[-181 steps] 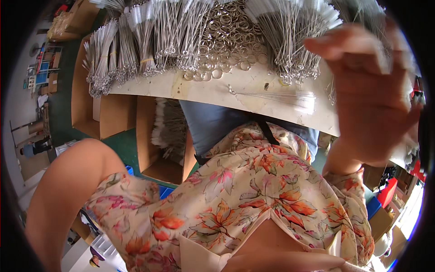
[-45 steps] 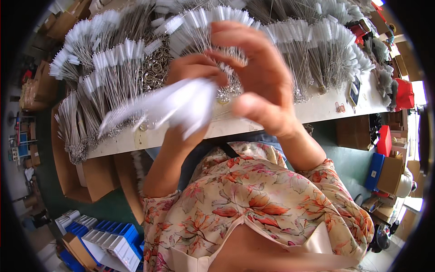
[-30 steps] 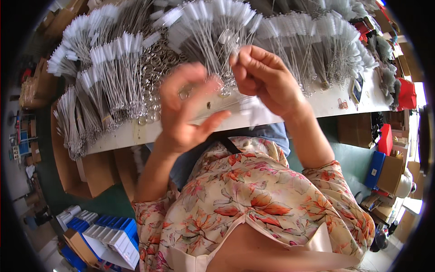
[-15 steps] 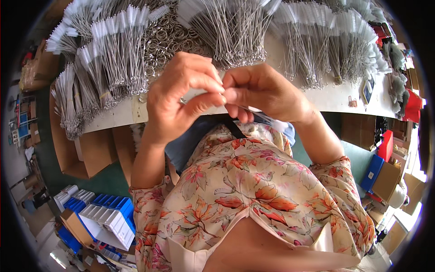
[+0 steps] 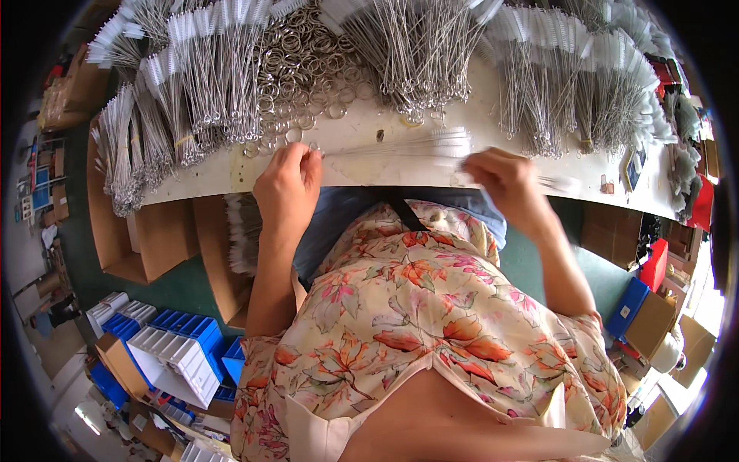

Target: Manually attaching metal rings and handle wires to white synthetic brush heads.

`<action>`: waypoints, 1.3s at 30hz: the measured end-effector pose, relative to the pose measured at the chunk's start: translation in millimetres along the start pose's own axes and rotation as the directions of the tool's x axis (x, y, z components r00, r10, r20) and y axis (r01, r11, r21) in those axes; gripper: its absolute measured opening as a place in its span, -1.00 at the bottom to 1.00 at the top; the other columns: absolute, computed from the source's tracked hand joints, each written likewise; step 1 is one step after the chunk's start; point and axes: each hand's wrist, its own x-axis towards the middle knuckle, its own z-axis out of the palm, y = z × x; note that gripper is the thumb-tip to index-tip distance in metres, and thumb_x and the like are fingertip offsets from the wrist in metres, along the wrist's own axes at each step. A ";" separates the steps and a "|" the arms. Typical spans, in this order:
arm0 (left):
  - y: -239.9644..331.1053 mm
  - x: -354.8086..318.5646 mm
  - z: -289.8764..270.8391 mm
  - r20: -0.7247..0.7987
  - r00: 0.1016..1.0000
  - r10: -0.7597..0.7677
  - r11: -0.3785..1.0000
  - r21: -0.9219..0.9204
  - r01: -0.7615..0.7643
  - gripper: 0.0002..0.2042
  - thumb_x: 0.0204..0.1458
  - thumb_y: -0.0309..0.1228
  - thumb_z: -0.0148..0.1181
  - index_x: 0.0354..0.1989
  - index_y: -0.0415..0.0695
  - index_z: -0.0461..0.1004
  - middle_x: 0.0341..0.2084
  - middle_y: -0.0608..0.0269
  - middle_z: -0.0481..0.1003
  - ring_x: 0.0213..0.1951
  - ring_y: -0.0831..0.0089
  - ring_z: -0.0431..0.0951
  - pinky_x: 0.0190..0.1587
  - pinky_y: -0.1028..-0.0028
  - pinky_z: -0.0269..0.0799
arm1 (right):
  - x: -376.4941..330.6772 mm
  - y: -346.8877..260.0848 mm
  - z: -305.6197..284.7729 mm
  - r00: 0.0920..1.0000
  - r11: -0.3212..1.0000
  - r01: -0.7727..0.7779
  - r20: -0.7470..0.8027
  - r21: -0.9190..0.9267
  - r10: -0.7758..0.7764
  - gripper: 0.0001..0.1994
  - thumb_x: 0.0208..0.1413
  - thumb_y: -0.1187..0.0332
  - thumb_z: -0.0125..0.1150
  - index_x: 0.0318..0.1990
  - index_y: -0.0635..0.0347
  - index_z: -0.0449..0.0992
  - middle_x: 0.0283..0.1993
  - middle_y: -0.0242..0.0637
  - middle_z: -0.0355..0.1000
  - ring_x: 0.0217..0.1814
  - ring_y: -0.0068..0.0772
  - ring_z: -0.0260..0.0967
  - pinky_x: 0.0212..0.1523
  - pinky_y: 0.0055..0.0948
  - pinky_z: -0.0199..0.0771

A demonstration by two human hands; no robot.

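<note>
Fingers of the left hand (image 5: pixel 286 179), at centre frame, pinch the looped wire end of a thin bundle of pipe brushes (image 5: pixel 400 146). The bundle stretches level to the right, where the right hand (image 5: pixel 504 179) is closed around its white bristle end, blurred there. It lies just above the near edge of the white surface (image 5: pixel 362 165), between the two hands. Each brush is a twisted metal stem with a small ring at one end and a fuzzy white tip. Above the left hand sits a heap of loose metal split rings (image 5: pixel 304 65), shiny and round. Many sheaves of the same brushes (image 5: pixel 196 85) fan across the top of the frame, too many to count. Blue plastic bins (image 5: pixel 181 346) stand lower left.
</note>
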 end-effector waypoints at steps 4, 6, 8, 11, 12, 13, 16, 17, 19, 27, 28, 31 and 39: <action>8.4 6.7 -0.3 -0.065 0.998 0.000 0.849 -0.527 -0.034 -0.93 -0.02 -0.61 0.12 -0.48 -0.21 0.37 -0.36 0.19 0.51 -0.50 0.66 0.43 -0.47 0.63 0.37 | 50.5 -62.6 47.1 0.964 0.957 0.262 -0.076 0.127 -0.254 -0.94 -0.06 0.45 0.13 -0.42 0.10 0.52 -0.31 -0.35 0.44 -0.44 -0.29 0.43 -0.44 -0.38 0.44; 28.0 14.3 -20.6 -0.047 0.999 -0.008 0.713 -0.700 -0.027 -0.92 -0.02 -0.64 0.10 -0.50 -0.23 0.36 -0.31 0.15 0.50 -0.46 0.63 0.45 -0.42 0.64 0.40 | 68.3 -75.4 61.5 0.939 0.942 0.329 -0.126 0.063 -0.319 -0.97 -0.08 0.38 0.16 -0.46 0.06 0.52 -0.36 -0.37 0.44 -0.47 -0.28 0.42 -0.48 -0.37 0.41; 39.2 22.0 -42.9 -0.028 0.999 -0.020 0.591 -0.806 -0.010 -0.96 -0.02 -0.67 0.08 -0.45 -0.27 0.40 -0.22 0.05 0.47 -0.36 0.58 0.48 -0.31 0.64 0.42 | 75.5 -80.6 59.3 0.937 0.930 0.342 -0.126 0.130 -0.327 -0.97 -0.08 0.39 0.16 -0.46 0.06 0.52 -0.39 -0.38 0.43 -0.46 -0.26 0.42 -0.46 -0.35 0.41; 31.2 33.2 -56.2 -0.089 0.961 0.262 0.648 -0.722 -0.243 -0.92 -0.04 -0.67 0.10 -0.39 -0.27 0.49 -0.21 0.08 0.46 -0.34 0.56 0.51 -0.32 0.66 0.44 | 84.0 -81.3 41.2 0.942 0.908 0.335 -0.055 0.250 -0.332 -0.94 -0.07 0.41 0.16 -0.41 0.13 0.53 -0.43 -0.31 0.45 -0.41 -0.24 0.43 -0.40 -0.35 0.41; 28.0 36.4 -61.7 -0.067 0.935 0.348 0.614 -0.738 -0.281 -0.84 -0.04 -0.67 0.09 -0.27 -0.26 0.50 -0.19 0.06 0.45 -0.30 0.54 0.51 -0.30 0.64 0.47 | 84.9 -80.6 34.4 0.946 0.869 0.283 0.030 0.405 -0.322 -0.91 -0.06 0.42 0.16 -0.38 0.17 0.53 -0.41 -0.27 0.46 -0.39 -0.25 0.43 -0.38 -0.36 0.41; 30.7 38.0 -66.2 -0.068 0.936 0.345 0.614 -0.738 -0.280 -0.84 -0.04 -0.67 0.09 -0.27 -0.26 0.50 -0.19 0.06 0.45 -0.30 0.54 0.51 -0.30 0.64 0.47 | 85.7 -80.5 27.8 0.940 0.811 0.212 0.114 0.545 -0.322 -0.89 -0.06 0.44 0.17 -0.35 0.20 0.53 -0.39 -0.23 0.47 -0.36 -0.26 0.44 -0.35 -0.38 0.40; 38.9 40.7 -75.9 0.005 0.908 0.420 0.576 -0.775 -0.262 -0.82 -0.08 -0.67 0.11 -0.27 -0.26 0.50 -0.21 0.06 0.45 -0.28 0.48 0.52 -0.25 0.56 0.52 | 85.6 -80.4 14.7 0.927 0.767 0.148 0.183 0.624 -0.328 -0.88 -0.01 0.43 0.15 -0.31 0.26 0.52 -0.40 -0.27 0.47 -0.42 -0.43 0.40 -0.39 -0.49 0.36; 40.5 42.0 -76.5 0.006 0.907 0.421 0.574 -0.776 -0.261 -0.82 -0.08 -0.67 0.11 -0.27 -0.26 0.50 -0.21 0.06 0.45 -0.28 0.48 0.52 -0.25 0.56 0.52 | 85.4 -81.3 10.8 0.919 0.750 0.085 0.240 0.656 -0.314 -0.88 0.03 0.42 0.14 -0.32 0.26 0.52 -0.42 -0.32 0.47 -0.46 -0.52 0.37 -0.43 -0.54 0.34; 42.7 43.7 -76.8 -0.007 0.903 0.430 0.560 -0.783 -0.273 -0.80 -0.11 -0.69 0.10 -0.28 -0.26 0.50 -0.23 0.06 0.46 -0.28 0.48 0.52 -0.26 0.55 0.53 | 85.3 -85.6 0.4 0.911 0.743 -0.020 0.318 0.669 -0.262 -0.88 0.05 0.40 0.13 -0.32 0.25 0.52 -0.43 -0.38 0.45 -0.49 -0.60 0.31 -0.47 -0.59 0.29; 48.4 44.1 -74.8 -0.056 0.893 0.447 0.570 -0.752 -0.332 -0.77 -0.14 -0.72 0.10 -0.26 -0.29 0.50 -0.26 0.06 0.46 -0.30 0.47 0.53 -0.28 0.56 0.54 | 79.0 -83.1 0.0 0.895 0.656 -0.160 0.389 0.738 -0.219 -0.85 0.11 0.35 0.11 -0.31 0.24 0.51 -0.46 -0.49 0.41 -0.54 -0.75 0.19 -0.57 -0.69 0.19; 49.1 43.4 -73.1 -0.076 0.893 0.443 0.571 -0.744 -0.347 -0.76 -0.14 -0.72 0.10 -0.25 -0.31 0.49 -0.26 0.05 0.46 -0.30 0.46 0.53 -0.29 0.55 0.54 | 78.5 -83.3 0.2 0.898 0.652 -0.184 0.396 0.735 -0.192 -0.84 0.11 0.34 0.11 -0.31 0.24 0.51 -0.46 -0.49 0.41 -0.55 -0.74 0.20 -0.57 -0.70 0.19; 59.1 34.6 -61.1 -0.210 0.933 0.292 0.569 -0.746 -0.346 -0.73 -0.14 -0.71 0.12 -0.19 -0.36 0.46 -0.27 0.02 0.48 -0.32 0.43 0.55 -0.30 0.54 0.54 | 74.9 -82.8 6.5 0.921 0.574 -0.200 0.353 0.794 -0.168 -0.82 0.11 0.31 0.11 -0.30 0.24 0.51 -0.48 -0.48 0.40 -0.56 -0.73 0.20 -0.59 -0.71 0.18; 75.3 42.6 -70.0 -0.487 0.743 0.459 0.651 -0.385 -0.655 -0.69 -0.16 -0.69 0.18 -0.15 -0.39 0.43 -0.31 -0.05 0.50 -0.35 0.30 0.58 -0.30 0.49 0.54 | 81.0 -118.4 -6.2 0.998 0.438 -0.050 0.058 0.898 -0.005 -0.85 0.09 0.34 0.14 -0.34 0.24 0.51 -0.56 -0.48 0.35 -0.67 -0.77 0.13 -0.71 -0.75 0.05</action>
